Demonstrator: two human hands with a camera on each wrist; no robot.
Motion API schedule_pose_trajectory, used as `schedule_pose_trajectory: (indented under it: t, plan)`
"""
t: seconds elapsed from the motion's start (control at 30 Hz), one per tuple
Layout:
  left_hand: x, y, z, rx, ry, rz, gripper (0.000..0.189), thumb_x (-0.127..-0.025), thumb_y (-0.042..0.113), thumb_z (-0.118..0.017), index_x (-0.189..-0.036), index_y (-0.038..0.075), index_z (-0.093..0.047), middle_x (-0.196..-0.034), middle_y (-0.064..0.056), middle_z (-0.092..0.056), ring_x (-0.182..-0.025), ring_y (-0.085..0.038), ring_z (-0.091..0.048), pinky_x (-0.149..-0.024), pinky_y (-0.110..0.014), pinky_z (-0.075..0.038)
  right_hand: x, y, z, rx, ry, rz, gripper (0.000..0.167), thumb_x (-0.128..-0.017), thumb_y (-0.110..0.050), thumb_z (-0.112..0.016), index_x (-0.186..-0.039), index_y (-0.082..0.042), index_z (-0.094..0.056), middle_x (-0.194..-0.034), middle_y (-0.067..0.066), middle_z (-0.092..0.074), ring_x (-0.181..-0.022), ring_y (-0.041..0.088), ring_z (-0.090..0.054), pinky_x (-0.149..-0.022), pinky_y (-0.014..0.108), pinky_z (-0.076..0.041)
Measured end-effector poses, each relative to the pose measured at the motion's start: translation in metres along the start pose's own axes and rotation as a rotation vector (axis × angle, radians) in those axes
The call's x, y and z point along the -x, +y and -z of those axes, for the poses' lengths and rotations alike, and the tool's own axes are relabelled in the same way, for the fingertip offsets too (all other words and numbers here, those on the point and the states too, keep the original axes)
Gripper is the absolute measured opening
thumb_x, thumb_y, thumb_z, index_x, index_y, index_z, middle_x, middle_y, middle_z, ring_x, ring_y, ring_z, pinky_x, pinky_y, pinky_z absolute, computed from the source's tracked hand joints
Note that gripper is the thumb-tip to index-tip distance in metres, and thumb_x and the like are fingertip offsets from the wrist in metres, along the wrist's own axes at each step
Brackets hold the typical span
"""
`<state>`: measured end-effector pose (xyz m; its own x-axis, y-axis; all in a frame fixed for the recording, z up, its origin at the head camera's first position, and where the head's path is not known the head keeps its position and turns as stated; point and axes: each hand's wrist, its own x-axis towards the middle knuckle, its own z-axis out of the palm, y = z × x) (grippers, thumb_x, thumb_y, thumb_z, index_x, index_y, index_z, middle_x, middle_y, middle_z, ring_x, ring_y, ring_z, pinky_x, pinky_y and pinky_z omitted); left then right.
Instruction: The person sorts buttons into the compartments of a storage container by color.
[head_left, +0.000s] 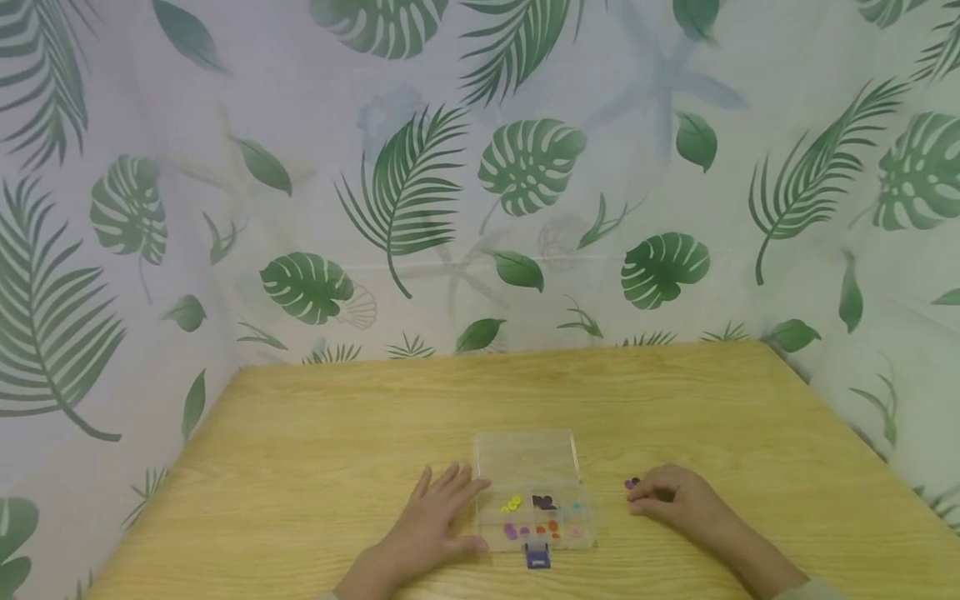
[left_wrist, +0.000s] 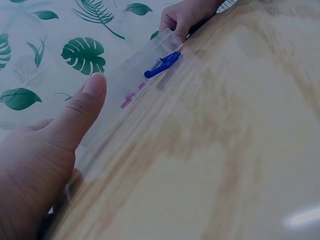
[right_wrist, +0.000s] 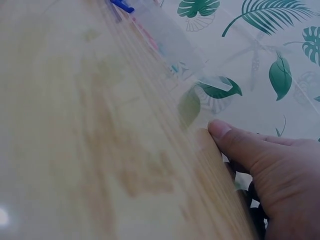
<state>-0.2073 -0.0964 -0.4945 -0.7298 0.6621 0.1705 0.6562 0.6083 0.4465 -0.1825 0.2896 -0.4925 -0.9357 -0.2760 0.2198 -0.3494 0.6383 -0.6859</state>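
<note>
- Left hand [head_left: 435,521] lies flat on the worktop [head_left: 315,433], fingers released, touching the clear bead box [head_left: 534,492] near the front edge.
- Right hand [head_left: 671,500] curls its fingers over purple beads [head_left: 632,482].

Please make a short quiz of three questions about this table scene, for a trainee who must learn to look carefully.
1. True or false: the lid of the clear compartment box stands open.
2. Which hand lies flat on the table against the box's side?
A. left hand
B. right hand
C. neither
3. Fill in: the small beads at the right hand's fingertips are ____ in colour.

Key:
1. True; the lid lies back, away from the person.
2. A; its fingers are straight beside the box.
3. Purple; they lie on the table outside the box, and whether the fingers pinch one cannot be told.
</note>
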Motion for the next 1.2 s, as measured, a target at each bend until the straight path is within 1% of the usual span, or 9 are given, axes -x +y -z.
schedule_pose_trajectory:
  t: [0.07,0.2,0.43,0.5,0.53,0.7,0.8,0.97,1.2]
  plan:
    - [0.0,0.0,-0.001,0.0,0.001,-0.004,0.072,-0.086,0.054,-0.058,-0.146,0.021,-0.036,-0.152,-0.017,-0.029,-0.142,-0.037,-0.022,-0.112,-0.063,-0.005,0.0,-0.001,0.001,0.011,-0.008,-0.043,0.011,-0.082,-0.033,-0.072,-0.087,-0.024,-0.07,-0.091,-0.01,-0.064,-0.086,0.0,-0.055,-0.076,0.02,-0.05]
    - [-0.001,0.0,-0.001,-0.007,0.001,-0.01,0.072,-0.086,0.053,-0.058,-0.146,0.02,-0.035,-0.152,-0.017,-0.029,-0.142,-0.036,-0.022,-0.111,-0.064,-0.006,0.0,-0.002,0.001,0.005,-0.028,-0.073,0.013,-0.083,-0.033,-0.071,-0.087,-0.021,-0.069,-0.09,-0.007,-0.062,-0.086,0.001,-0.055,-0.077,0.021,-0.05]
    - [0.0,-0.001,0.0,-0.006,-0.009,0.002,0.073,-0.086,0.055,-0.057,-0.146,0.02,-0.035,-0.152,-0.017,-0.028,-0.142,-0.036,-0.022,-0.112,-0.064,-0.005,-0.001,-0.005,0.001,-0.015,-0.042,-0.172,0.019,-0.082,-0.036,-0.072,-0.089,-0.019,-0.069,-0.09,-0.005,-0.061,-0.084,0.004,-0.054,-0.078,0.023,-0.049]
    - [0.0,-0.002,0.0,-0.009,-0.01,0.005,0.072,-0.086,0.056,-0.056,-0.146,0.021,-0.035,-0.153,-0.016,-0.028,-0.142,-0.036,-0.021,-0.112,-0.063,-0.005,0.001,-0.004,0.001,-0.019,-0.035,-0.149,0.021,-0.082,-0.036,-0.071,-0.093,-0.018,-0.07,-0.09,-0.006,-0.061,-0.083,0.002,-0.054,-0.076,0.022,-0.049]
    - [0.0,-0.002,-0.001,-0.01,-0.009,0.006,0.072,-0.086,0.056,-0.056,-0.146,0.021,-0.035,-0.152,-0.016,-0.028,-0.142,-0.035,-0.022,-0.112,-0.063,-0.005,0.002,-0.003,0.002,-0.033,-0.03,-0.116,0.022,-0.083,-0.034,-0.071,-0.096,-0.016,-0.071,-0.089,-0.006,-0.061,-0.082,0.002,-0.054,-0.074,0.022,-0.049]
    - [0.0,-0.003,-0.001,-0.016,-0.003,-0.003,0.072,-0.087,0.055,-0.056,-0.146,0.021,-0.035,-0.152,-0.017,-0.029,-0.142,-0.036,-0.023,-0.111,-0.063,-0.005,0.007,0.001,0.001,-0.047,0.029,0.128,0.026,-0.082,-0.019,-0.073,-0.104,-0.005,-0.072,-0.084,-0.012,-0.06,-0.068,0.002,-0.05,-0.055,0.02,-0.046]
    - [0.0,-0.002,-0.001,-0.024,0.004,-0.014,0.071,-0.087,0.055,-0.056,-0.146,0.02,-0.035,-0.151,-0.018,-0.03,-0.141,-0.038,-0.024,-0.111,-0.064,-0.006,0.007,0.003,0.0,-0.032,0.054,0.207,0.023,-0.08,-0.014,-0.073,-0.1,-0.005,-0.073,-0.08,-0.013,-0.057,-0.063,0.001,-0.045,-0.05,0.019,-0.043]
    - [-0.001,-0.001,-0.001,-0.032,0.004,-0.007,0.072,-0.086,0.056,-0.055,-0.146,0.021,-0.035,-0.152,-0.017,-0.029,-0.141,-0.037,-0.023,-0.112,-0.063,-0.006,0.005,0.006,-0.002,-0.007,0.08,0.242,0.02,-0.077,-0.009,-0.075,-0.096,-0.004,-0.074,-0.079,-0.012,-0.057,-0.061,0.0,-0.044,-0.048,0.018,-0.042]
    - [0.0,0.0,-0.001,-0.024,-0.005,0.003,0.072,-0.086,0.056,-0.056,-0.146,0.021,-0.035,-0.151,-0.018,-0.03,-0.141,-0.037,-0.023,-0.112,-0.063,-0.006,0.003,0.012,-0.007,-0.011,0.107,0.25,0.015,-0.074,-0.002,-0.076,-0.089,-0.004,-0.076,-0.076,-0.008,-0.06,-0.061,0.001,-0.046,-0.05,0.018,-0.042]
